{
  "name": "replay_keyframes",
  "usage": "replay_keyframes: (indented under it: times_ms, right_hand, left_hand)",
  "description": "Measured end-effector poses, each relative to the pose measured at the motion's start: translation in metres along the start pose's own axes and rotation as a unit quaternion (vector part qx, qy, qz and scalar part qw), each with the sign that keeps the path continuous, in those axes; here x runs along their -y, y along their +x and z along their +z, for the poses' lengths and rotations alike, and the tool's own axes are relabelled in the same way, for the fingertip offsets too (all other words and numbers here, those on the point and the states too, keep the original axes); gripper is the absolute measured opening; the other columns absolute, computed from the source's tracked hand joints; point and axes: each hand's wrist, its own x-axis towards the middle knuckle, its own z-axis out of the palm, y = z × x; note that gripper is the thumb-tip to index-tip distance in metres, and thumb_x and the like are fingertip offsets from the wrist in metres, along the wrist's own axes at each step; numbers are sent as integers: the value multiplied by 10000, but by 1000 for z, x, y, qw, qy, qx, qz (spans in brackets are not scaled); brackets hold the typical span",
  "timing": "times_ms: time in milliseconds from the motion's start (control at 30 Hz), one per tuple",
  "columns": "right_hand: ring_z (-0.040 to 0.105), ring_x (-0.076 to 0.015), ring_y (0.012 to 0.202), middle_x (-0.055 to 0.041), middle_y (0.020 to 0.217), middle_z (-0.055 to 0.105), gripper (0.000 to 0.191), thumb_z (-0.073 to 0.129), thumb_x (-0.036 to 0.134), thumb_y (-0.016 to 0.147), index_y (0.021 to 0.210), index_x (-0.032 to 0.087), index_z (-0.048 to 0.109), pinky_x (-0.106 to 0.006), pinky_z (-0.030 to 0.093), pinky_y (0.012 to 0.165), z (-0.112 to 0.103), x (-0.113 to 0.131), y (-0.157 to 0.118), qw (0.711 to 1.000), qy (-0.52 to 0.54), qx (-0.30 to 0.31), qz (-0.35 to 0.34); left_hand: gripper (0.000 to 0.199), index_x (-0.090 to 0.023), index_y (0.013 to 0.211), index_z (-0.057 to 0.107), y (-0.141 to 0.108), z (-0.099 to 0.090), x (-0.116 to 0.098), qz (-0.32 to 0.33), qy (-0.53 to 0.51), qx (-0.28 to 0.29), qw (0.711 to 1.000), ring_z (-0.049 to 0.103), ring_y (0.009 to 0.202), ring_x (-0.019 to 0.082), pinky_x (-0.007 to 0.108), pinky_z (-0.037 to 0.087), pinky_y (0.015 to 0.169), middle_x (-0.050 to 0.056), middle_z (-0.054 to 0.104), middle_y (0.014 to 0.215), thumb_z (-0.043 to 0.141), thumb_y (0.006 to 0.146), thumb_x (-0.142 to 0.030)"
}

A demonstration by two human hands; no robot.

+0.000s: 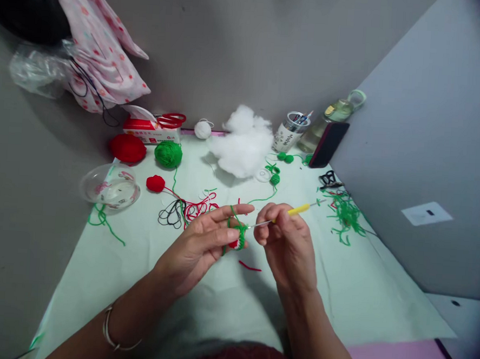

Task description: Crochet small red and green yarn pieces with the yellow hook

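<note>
Crochet piece (239, 239) in green, red and white, pinched between thumb and fingers of the left hand (206, 234), above the middle of the bench (363, 295). Green yarn (232, 211) over a raised finger of the same hand. Hook (299, 209) clamped in the right hand (289, 236), metal tip leftward at the edge of the piece. Farther left, green ball (168, 154); at the far side, white stuffing (242, 147); to the right, green scraps (347, 210).

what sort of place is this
Likely a small craft corner: there's a green yarn ball, fluffy white stuffing and a yellow-handled hook in the right hand.
</note>
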Motion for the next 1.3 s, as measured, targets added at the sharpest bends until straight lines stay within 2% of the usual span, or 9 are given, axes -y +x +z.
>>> replay_keyframes:
  times_ms: [233, 367, 567, 667, 767, 833, 967, 1133, 1300]
  right_hand:
    - [731, -187, 932, -31, 924, 801, 126, 714, 279, 999, 970, 278, 837, -331, 597, 812, 3, -11, -9, 963, -196, 20, -185]
    - [722, -182, 883, -23, 942, 793, 183, 656, 224, 1029, 1038, 304, 820, -318, 593, 714, 3, -16, -14, 948, -236, 19, -212]
    - [723, -199, 914, -43, 1025, 767, 325, 731, 110, 945, 1169, 331, 814, -350, 604, 748, 0, -19, -22, 825, -439, 0, -357]
    - [705, -183, 815, -32, 913, 761, 231, 655, 151, 1008, 1098, 292, 814, -340, 587, 691, -3, -12, -16, 887, -353, 2, -298]
    - [650, -149, 668, -13, 835, 724, 222, 591, 224, 1056, 1008, 271, 802, -318, 559, 609, -2, -10, -11, 946, -243, 1, -216]
    - [667, -153, 702, -21, 890, 732, 204, 613, 223, 1045, 1036, 283, 807, -327, 577, 637, 0, -14, -13, 932, -281, 7, -227]
    - [718, -196, 883, -52, 1002, 754, 264, 699, 150, 979, 1148, 317, 814, -341, 600, 705, -1, -20, -19, 821, -438, -10, -367]
    - [633, -154, 659, -22, 797, 709, 196, 624, 239, 1034, 962, 247, 807, -310, 533, 583, -3, -9, -9, 947, -228, -28, -224]
    - [707, -191, 866, -30, 911, 787, 139, 697, 245, 1001, 974, 279, 829, -352, 577, 762, 3, -10, -8, 950, -229, 10, -212]
  left_hand:
    - [366, -296, 1155, 829, 1, 5, 14, 112, 88, -73, 987, 681, 986, 181, 307, 507, 950, 11, 757, 944, 901, 804, -223]
    - [366, -293, 1190, 820, 1, 6, 18, 122, 89, -87, 985, 659, 895, 140, 260, 516, 887, -13, 724, 878, 886, 832, -252]
    - [379, -235, 1148, 837, 3, 8, 17, 45, -33, -75, 996, 625, 796, 122, 241, 515, 823, -5, 703, 818, 915, 780, -279]
    - [343, -200, 1084, 860, 5, 4, 10, 10, -46, -66, 997, 595, 755, 103, 213, 500, 787, 4, 691, 810, 921, 753, -270]
    - [360, -236, 1126, 855, 6, 4, 8, 69, -1, -88, 994, 596, 756, 89, 186, 480, 765, -18, 680, 799, 913, 771, -236]
    - [402, -282, 1183, 835, 5, 8, 13, 113, 21, -99, 988, 615, 784, 96, 196, 488, 799, -30, 694, 808, 903, 793, -216]
    - [399, -251, 1160, 837, 6, 12, 21, 59, -20, -81, 995, 641, 820, 135, 253, 510, 839, 0, 731, 841, 923, 771, -273]
    - [303, -217, 1077, 866, 5, 3, 10, 30, 9, -87, 996, 617, 791, 125, 236, 483, 781, 16, 729, 831, 908, 784, -284]
    - [398, -349, 1223, 820, 2, 3, 14, 92, 96, -58, 990, 666, 974, 154, 273, 489, 939, -11, 757, 934, 880, 841, -253]
